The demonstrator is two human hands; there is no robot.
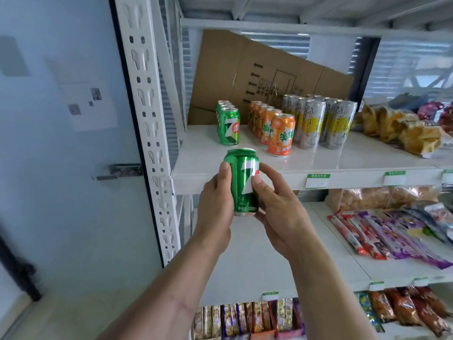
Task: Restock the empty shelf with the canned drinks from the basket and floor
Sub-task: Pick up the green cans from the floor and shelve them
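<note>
Glossy green aluminium drink can [242, 182], frame centre: left hand [215, 204] and right hand [277, 212] fingers clamped on its sidewall; likely rigid, slippery.

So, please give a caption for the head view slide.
Both hands, left and right, hold a green 7UP can before the drinks shelf.

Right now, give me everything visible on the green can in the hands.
The green can is shiny metal with a silver rim, a white and red 7 logo and "330" printed near its base. It is upright, unopened as far as shows, in front of the shelf edge. The left hand and right hand both grip its sides.
</note>
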